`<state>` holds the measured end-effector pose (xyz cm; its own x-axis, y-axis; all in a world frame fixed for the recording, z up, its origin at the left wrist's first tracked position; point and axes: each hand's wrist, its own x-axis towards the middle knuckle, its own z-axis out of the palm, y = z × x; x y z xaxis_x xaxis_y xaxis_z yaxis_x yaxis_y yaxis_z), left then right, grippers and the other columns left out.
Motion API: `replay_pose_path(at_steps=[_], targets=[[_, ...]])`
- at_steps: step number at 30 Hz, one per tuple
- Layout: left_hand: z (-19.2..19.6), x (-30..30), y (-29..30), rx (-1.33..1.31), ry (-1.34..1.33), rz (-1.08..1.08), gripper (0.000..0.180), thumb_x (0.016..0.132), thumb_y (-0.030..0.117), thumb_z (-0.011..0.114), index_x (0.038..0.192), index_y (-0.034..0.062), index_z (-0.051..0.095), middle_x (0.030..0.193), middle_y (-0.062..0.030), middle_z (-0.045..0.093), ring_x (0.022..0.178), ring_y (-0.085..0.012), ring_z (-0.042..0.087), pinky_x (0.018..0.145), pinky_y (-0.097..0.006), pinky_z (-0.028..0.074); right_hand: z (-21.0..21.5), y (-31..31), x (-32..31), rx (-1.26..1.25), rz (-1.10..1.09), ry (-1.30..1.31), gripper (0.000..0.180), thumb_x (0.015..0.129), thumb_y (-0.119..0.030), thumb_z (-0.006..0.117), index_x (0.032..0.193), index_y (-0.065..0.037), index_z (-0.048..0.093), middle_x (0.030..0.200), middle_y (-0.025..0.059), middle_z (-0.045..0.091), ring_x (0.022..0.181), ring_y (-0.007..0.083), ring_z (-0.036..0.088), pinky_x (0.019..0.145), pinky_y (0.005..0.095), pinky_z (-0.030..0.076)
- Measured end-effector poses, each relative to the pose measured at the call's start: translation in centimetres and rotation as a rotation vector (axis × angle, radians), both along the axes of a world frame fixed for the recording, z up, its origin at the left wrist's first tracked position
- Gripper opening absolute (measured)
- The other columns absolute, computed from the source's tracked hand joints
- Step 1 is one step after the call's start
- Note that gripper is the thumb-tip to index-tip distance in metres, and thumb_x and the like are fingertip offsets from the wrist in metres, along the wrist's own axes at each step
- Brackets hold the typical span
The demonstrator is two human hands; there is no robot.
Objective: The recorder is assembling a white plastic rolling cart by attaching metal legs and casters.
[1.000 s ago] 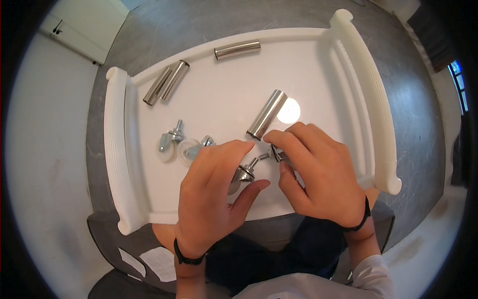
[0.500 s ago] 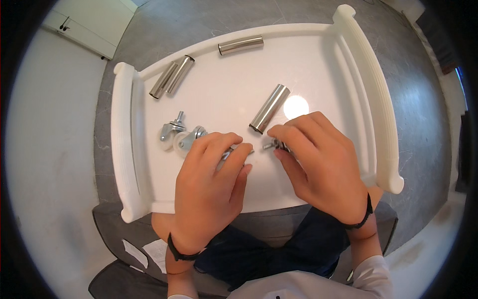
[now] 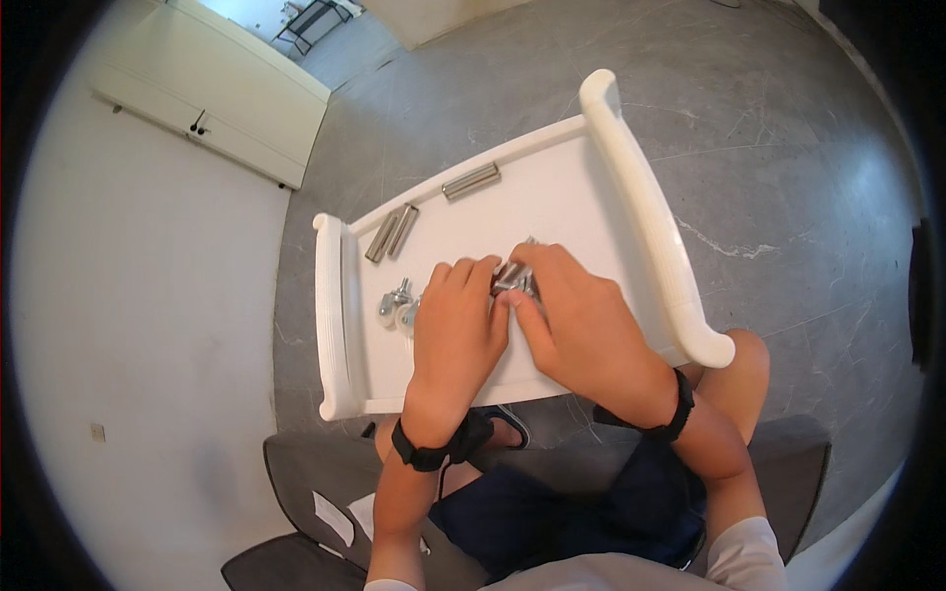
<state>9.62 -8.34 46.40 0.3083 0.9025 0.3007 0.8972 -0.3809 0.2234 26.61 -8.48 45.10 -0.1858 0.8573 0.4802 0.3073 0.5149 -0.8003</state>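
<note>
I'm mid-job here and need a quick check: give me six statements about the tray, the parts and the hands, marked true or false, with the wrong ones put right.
1. Three metal tubes lie near the far edge of the white tray. True.
2. Shiny metal parts show between the left hand and the right hand. True.
3. The hands are at opposite ends of the tray. False: they are close together over it.
4. Casters lie on the tray, left of the left hand. True.
5. Those three tubes stand upright. False: they lie on their sides.
6. Both wrists are bare. False: each wears a black band.
</note>
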Motion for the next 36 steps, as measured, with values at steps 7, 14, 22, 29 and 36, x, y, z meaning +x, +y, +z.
replay_pose_path(at_steps=[7,14,22,29,36], targets=[[2.0,-1.1,-2.5,0.032,-0.406,0.126,0.044,0.078,0.002,0.077,0.119,0.0024,0.061,0.096,-0.0117,0.064,0.094,-0.0261,0.064,0.086,-0.035,0.05,0.3,0.0,0.1,0.035,0.034,0.012,0.032,0.091,-0.01,0.064,0.12,0.0,0.055,0.096,0.0184,0.059,0.082,0.0368,0.065,0.067,0.0428,0.053],[0.4,-2.3,-3.5,-0.041,-0.897,0.034,0.038,0.08,-0.003,0.076,0.115,0.0014,0.061,0.106,-0.0115,0.065,0.099,-0.0215,0.067,0.092,-0.033,0.053,0.6,0.0,-0.6,0.139,-0.029,-0.031,0.032,0.085,-0.006,0.069,0.115,0.0,0.059,0.092,0.0163,0.06,0.077,0.0341,0.063,0.066,0.0388,0.051],[-0.9,-4.6,-3.9,-0.22,-0.895,-0.059,0.036,0.079,0.0,0.08,0.11,0.004,0.063,0.101,-0.0096,0.068,0.087,-0.0193,0.07,0.075,-0.029,0.057,0.8,0.0,-1.1,0.136,0.093,-0.15,0.035,0.081,-0.002,0.071,0.115,-0.001,0.061,0.095,0.0152,0.063,0.081,0.0329,0.062,0.068,0.0386,0.051],[-0.7,-7.3,-2.0,-0.019,-0.459,-0.046,0.03,0.08,-0.001,0.078,0.106,0.002,0.065,0.103,-0.013,0.068,0.086,-0.0292,0.068,0.075,-0.033,0.055,0.0,0.1,-1.8,0.171,0.158,-0.156,0.039,0.083,0.0,0.069,0.12,-0.001,0.059,0.097,0.015,0.063,0.083,0.0341,0.061,0.069,0.0394,0.05],[2.1,-5.8,-6.3,-0.376,-0.53,-0.011,0.023,0.088,0.005,0.073,0.109,0.0003,0.066,0.097,-0.0087,0.069,0.087,-0.0147,0.066,0.073,-0.026,0.052,0.7,-0.1,-0.4,0.185,0.052,-0.065,0.04,0.083,-0.003,0.069,0.121,-0.001,0.057,0.095,0.0119,0.061,0.086,0.0315,0.059,0.069,0.038,0.051]])
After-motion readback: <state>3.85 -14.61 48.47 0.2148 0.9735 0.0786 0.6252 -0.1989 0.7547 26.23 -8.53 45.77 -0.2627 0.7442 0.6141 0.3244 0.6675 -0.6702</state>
